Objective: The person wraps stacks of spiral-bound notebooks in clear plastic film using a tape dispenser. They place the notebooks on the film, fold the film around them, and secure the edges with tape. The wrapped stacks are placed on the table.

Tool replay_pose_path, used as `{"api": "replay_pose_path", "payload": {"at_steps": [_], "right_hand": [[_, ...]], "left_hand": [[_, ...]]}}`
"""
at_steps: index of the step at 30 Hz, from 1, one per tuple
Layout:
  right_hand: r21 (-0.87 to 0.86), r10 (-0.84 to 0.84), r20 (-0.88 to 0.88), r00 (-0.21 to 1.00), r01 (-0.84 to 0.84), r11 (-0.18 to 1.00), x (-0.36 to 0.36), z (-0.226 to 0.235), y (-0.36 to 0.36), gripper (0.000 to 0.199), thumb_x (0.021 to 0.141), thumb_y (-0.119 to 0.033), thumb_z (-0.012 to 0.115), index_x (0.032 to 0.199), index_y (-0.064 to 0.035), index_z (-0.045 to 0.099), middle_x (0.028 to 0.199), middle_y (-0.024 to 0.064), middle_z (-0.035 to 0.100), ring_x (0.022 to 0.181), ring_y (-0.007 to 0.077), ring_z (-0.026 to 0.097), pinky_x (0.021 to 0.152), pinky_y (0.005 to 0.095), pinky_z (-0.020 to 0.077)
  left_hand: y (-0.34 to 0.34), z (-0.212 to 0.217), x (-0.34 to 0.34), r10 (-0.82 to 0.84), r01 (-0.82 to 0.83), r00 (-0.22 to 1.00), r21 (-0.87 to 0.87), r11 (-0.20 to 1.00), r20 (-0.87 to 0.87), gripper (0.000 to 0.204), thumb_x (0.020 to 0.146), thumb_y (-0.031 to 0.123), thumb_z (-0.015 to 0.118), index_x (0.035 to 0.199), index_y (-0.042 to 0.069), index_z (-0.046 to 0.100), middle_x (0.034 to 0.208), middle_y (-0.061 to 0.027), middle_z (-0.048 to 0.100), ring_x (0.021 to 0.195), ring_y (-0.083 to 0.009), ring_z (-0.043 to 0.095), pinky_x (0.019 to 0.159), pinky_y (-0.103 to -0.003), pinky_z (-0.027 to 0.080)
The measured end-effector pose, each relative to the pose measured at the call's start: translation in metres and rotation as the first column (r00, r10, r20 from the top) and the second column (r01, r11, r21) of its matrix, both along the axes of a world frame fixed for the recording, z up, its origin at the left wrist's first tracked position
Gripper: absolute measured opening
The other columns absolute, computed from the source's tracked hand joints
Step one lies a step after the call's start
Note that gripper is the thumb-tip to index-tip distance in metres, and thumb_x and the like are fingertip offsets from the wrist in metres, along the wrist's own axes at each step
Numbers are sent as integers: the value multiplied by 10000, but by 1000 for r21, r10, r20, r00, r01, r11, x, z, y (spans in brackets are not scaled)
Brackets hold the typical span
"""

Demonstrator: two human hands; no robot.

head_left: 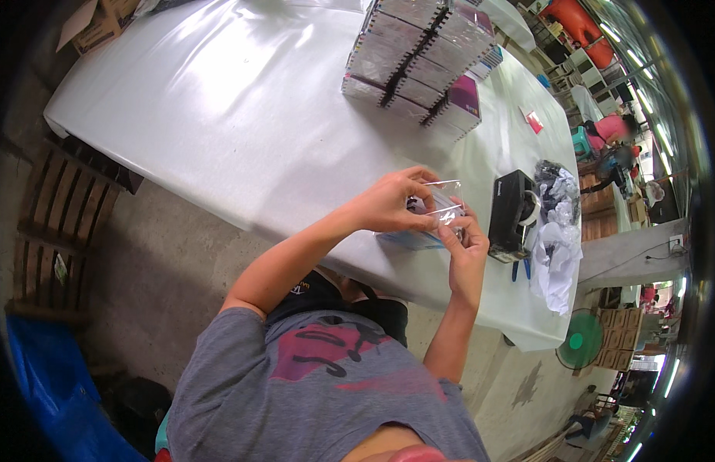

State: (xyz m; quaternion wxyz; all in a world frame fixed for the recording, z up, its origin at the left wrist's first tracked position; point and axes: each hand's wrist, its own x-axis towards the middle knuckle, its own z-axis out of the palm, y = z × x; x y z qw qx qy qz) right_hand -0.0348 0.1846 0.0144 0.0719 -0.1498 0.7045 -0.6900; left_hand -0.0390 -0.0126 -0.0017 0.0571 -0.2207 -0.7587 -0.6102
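In the head view, a small, see-through pack of shiny clear plastic is between the person's two hands, a little toward 3 o'clock from the middle. It is at the near edge of a big table with a smooth white cover. The plastic looks thin and wrinkly. Bright spots shine on it, and two thin white lines run across it. A pale blue part peeks out at 7 o'clock, under the hands; I cannot tell if it belongs to the pack.

The left hand comes in from 9 o'clock. Its fingers bend over the pack and its thumb is below, so it pinches the plastic. The right hand comes up from 5 o'clock. Its thumb and pointing finger pinch the plastic at the pack's near right side.

From the pack, a tall pile of plastic-wrapped packs with black, bumpy edges stands at 12 o'clock. A small red and white card lies between 1 and 2 o'clock. A black tape holder sits at 3 o'clock, with crumpled white and clear plastic just past it. Blue handles show at 4 o'clock.
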Motion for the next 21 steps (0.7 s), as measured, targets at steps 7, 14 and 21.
{"api": "replay_pose_path", "payload": {"at_steps": [7, 14, 21], "right_hand": [[-47, -94, 19, 995, 95, 994, -9, -6, -4, 173, 761, -22, 696, 914, -14, 615, 1068, 115, 592, 910, 152, 585, 780, 262, 488], [-80, -99, 98, 990, 107, 991, -24, 3, -9, 618, 706, -2, 740, 1217, -36, 395, 896, 82, 617, 828, 138, 594, 714, 251, 497], [-95, -41, 160, 986, 57, 994, -41, 2, -4, 656, 673, 33, 750, 1221, -13, 392, 799, 65, 609, 801, 135, 591, 763, 275, 460]], "left_hand": [[6, -4, -16, 83, -95, 992, 144, 985, 91, 175, 688, 142, 720, 769, 7, 645, 823, -82, 657, 767, -169, 611, 727, -286, 481], [14, 4, -16, 201, -209, 974, 77, 975, 105, 289, 715, 109, 756, 956, 36, 615, 745, -44, 657, 716, -93, 592, 695, -260, 482], [12, 11, -17, 87, -126, 983, 254, 959, 160, 950, 662, 105, 809, 1394, 105, 204, 849, -164, 650, 818, -178, 621, 731, -297, 497]]}}
